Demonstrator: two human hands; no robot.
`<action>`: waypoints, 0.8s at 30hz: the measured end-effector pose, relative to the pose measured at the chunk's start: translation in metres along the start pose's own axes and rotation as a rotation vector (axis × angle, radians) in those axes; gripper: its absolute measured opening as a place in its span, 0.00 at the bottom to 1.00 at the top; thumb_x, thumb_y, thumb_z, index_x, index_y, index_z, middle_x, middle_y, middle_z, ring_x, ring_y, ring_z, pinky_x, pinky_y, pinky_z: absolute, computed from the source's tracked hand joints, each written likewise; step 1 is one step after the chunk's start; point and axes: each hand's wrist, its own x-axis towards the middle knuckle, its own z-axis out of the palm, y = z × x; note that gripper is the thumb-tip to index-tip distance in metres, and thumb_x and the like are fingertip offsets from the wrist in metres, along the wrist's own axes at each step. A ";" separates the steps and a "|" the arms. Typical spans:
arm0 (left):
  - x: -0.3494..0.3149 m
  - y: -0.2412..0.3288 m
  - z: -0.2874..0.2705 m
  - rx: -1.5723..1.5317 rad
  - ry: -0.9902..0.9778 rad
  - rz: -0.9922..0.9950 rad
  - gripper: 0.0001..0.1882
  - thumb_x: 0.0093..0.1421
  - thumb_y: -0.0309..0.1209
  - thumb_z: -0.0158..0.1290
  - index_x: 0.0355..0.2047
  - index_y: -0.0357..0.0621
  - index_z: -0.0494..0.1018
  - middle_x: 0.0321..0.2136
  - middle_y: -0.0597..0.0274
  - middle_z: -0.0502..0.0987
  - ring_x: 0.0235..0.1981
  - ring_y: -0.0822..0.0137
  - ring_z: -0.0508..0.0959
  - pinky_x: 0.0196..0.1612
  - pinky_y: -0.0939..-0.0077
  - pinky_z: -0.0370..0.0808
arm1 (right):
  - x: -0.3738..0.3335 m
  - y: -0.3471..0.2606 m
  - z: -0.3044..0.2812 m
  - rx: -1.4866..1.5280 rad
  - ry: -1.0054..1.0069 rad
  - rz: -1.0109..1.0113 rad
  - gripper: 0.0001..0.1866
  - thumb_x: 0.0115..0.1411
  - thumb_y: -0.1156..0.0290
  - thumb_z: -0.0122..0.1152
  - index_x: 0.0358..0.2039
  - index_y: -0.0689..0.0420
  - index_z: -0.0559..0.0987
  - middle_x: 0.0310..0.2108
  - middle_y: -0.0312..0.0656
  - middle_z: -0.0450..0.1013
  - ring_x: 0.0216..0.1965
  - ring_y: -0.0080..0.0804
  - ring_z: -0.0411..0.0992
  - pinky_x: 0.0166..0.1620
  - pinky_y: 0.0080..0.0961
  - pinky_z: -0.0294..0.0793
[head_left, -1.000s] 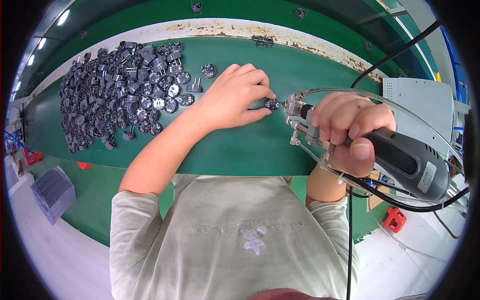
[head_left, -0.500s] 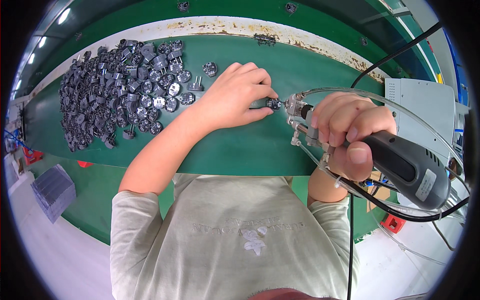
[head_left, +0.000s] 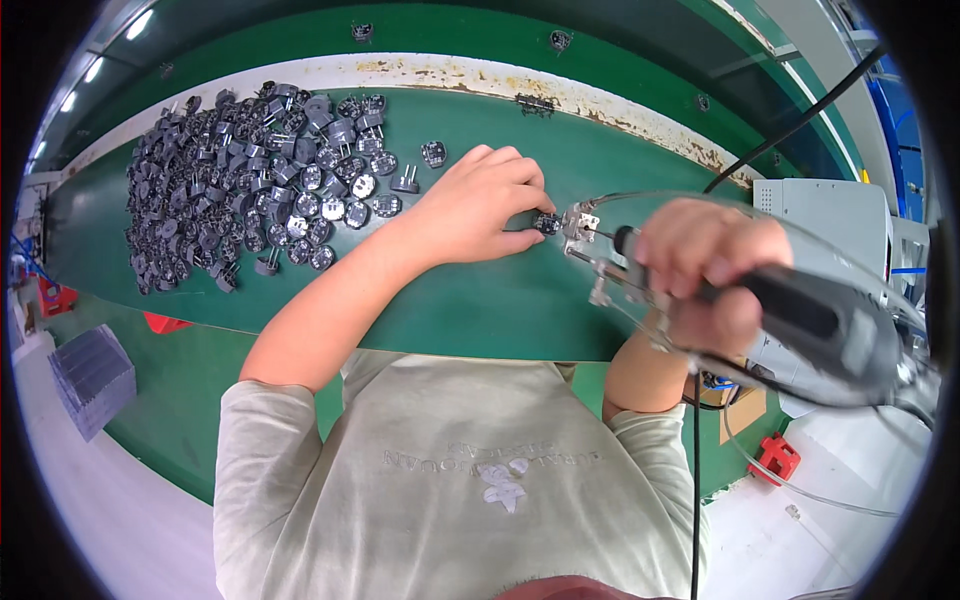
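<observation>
Holding one small round component [head_left: 547,224] by its sides, the thumb and forefinger of the left hand [head_left: 478,205] pinch it at the green surface [head_left: 480,310], right of the heap [head_left: 220,190]. One metal tool head [head_left: 581,222] stands just beside it; owing to motion blur, contact between the two cannot be confirmed. The right hand [head_left: 712,245] is wrapped around one dark handheld power tool [head_left: 825,315], which carries the head. Two loose components [head_left: 433,154] lie between heap and left hand, one showing its two pins. Parts in the heap overlap too much to count. One pale machine casing [head_left: 850,205] stands at right. Three red plastic objects [head_left: 778,457] show lower down, two left, one right.
</observation>
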 end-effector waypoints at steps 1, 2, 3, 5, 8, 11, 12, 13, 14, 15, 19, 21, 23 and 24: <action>-0.002 0.000 0.001 0.008 0.017 0.000 0.15 0.55 0.36 0.67 0.42 0.49 0.83 0.39 0.66 0.75 0.45 0.60 0.73 0.49 0.64 0.67 | 0.005 -0.011 -0.003 -0.031 -0.064 -0.011 0.16 0.59 0.69 0.74 0.35 0.57 0.71 0.22 0.40 0.74 0.19 0.32 0.72 0.28 0.35 0.77; -0.003 -0.001 0.001 0.017 0.034 0.001 0.15 0.55 0.36 0.66 0.43 0.49 0.83 0.39 0.66 0.75 0.45 0.60 0.73 0.49 0.64 0.67 | 0.007 -0.016 -0.004 -0.060 -0.118 -0.014 0.17 0.60 0.66 0.74 0.35 0.57 0.71 0.22 0.39 0.73 0.19 0.32 0.72 0.28 0.35 0.77; -0.003 -0.001 0.001 0.025 0.047 0.007 0.15 0.55 0.35 0.66 0.43 0.50 0.83 0.39 0.66 0.75 0.45 0.60 0.73 0.49 0.64 0.67 | 0.007 -0.019 -0.006 -0.081 -0.150 -0.011 0.18 0.62 0.63 0.74 0.36 0.56 0.71 0.21 0.39 0.73 0.19 0.32 0.72 0.28 0.36 0.77; -0.003 -0.002 0.002 0.003 0.027 0.011 0.15 0.55 0.35 0.66 0.43 0.50 0.83 0.39 0.66 0.75 0.45 0.60 0.73 0.49 0.64 0.68 | 0.005 -0.013 -0.005 -0.047 -0.118 0.006 0.18 0.62 0.63 0.74 0.35 0.57 0.70 0.20 0.39 0.72 0.19 0.32 0.72 0.27 0.36 0.77; -0.003 -0.003 0.000 -0.006 0.014 0.011 0.15 0.55 0.34 0.66 0.43 0.50 0.83 0.39 0.67 0.74 0.45 0.60 0.73 0.49 0.64 0.68 | 0.001 -0.005 0.003 -0.014 0.013 0.059 0.17 0.61 0.66 0.72 0.33 0.57 0.70 0.18 0.39 0.70 0.17 0.33 0.70 0.26 0.35 0.76; -0.004 -0.001 -0.001 -0.001 0.002 0.003 0.15 0.55 0.34 0.66 0.43 0.50 0.83 0.39 0.67 0.74 0.44 0.60 0.73 0.49 0.64 0.67 | 0.000 0.000 0.000 -0.006 0.029 0.070 0.16 0.60 0.67 0.72 0.32 0.57 0.70 0.18 0.39 0.70 0.17 0.32 0.69 0.24 0.34 0.75; -0.003 -0.001 -0.001 0.005 -0.002 0.001 0.15 0.55 0.34 0.66 0.43 0.50 0.83 0.39 0.67 0.74 0.44 0.60 0.73 0.49 0.64 0.67 | 0.000 -0.001 -0.002 -0.045 -0.017 0.085 0.15 0.62 0.64 0.68 0.33 0.56 0.69 0.19 0.38 0.70 0.17 0.31 0.69 0.25 0.35 0.75; -0.003 -0.002 -0.001 0.006 0.000 0.002 0.15 0.55 0.34 0.66 0.43 0.51 0.83 0.39 0.67 0.74 0.44 0.60 0.73 0.49 0.63 0.67 | 0.001 -0.002 -0.004 -0.084 -0.064 0.100 0.14 0.64 0.62 0.64 0.33 0.54 0.68 0.19 0.37 0.70 0.17 0.30 0.69 0.26 0.36 0.75; -0.004 -0.002 0.000 0.008 0.001 0.002 0.15 0.55 0.34 0.66 0.43 0.51 0.84 0.38 0.67 0.74 0.44 0.60 0.73 0.49 0.63 0.68 | 0.001 -0.002 -0.004 -0.101 -0.089 0.108 0.14 0.65 0.60 0.62 0.34 0.53 0.68 0.20 0.37 0.70 0.17 0.30 0.69 0.27 0.36 0.75; -0.003 -0.002 0.000 0.011 0.003 0.005 0.15 0.55 0.34 0.66 0.43 0.51 0.84 0.38 0.67 0.74 0.44 0.60 0.73 0.49 0.63 0.68 | 0.001 -0.002 -0.005 -0.120 -0.114 0.114 0.14 0.66 0.59 0.60 0.34 0.53 0.68 0.20 0.36 0.70 0.17 0.30 0.69 0.27 0.36 0.76; -0.002 -0.002 -0.001 -0.006 -0.006 -0.006 0.15 0.55 0.34 0.66 0.43 0.51 0.84 0.39 0.67 0.74 0.44 0.60 0.74 0.49 0.63 0.68 | 0.001 0.000 -0.003 -0.113 -0.122 0.115 0.14 0.65 0.59 0.62 0.34 0.53 0.68 0.20 0.36 0.70 0.17 0.30 0.69 0.27 0.36 0.76; -0.002 -0.002 -0.001 -0.001 -0.011 -0.001 0.15 0.55 0.34 0.66 0.43 0.51 0.84 0.39 0.67 0.74 0.45 0.60 0.74 0.49 0.63 0.68 | 0.001 0.000 -0.002 -0.111 -0.123 0.116 0.14 0.65 0.59 0.62 0.34 0.52 0.68 0.20 0.36 0.70 0.17 0.30 0.70 0.27 0.36 0.76; -0.002 -0.002 -0.002 0.004 -0.012 -0.001 0.15 0.54 0.34 0.66 0.43 0.51 0.84 0.39 0.67 0.75 0.45 0.60 0.74 0.49 0.63 0.68 | 0.001 0.001 -0.001 -0.111 -0.127 0.117 0.14 0.64 0.59 0.63 0.33 0.52 0.68 0.20 0.36 0.70 0.17 0.30 0.70 0.26 0.35 0.76; -0.002 -0.002 -0.002 0.006 -0.012 0.000 0.15 0.54 0.34 0.67 0.43 0.51 0.84 0.39 0.67 0.75 0.45 0.60 0.74 0.49 0.63 0.68 | 0.001 0.001 -0.001 -0.112 -0.130 0.119 0.14 0.64 0.60 0.63 0.33 0.52 0.68 0.20 0.36 0.70 0.17 0.30 0.69 0.26 0.35 0.76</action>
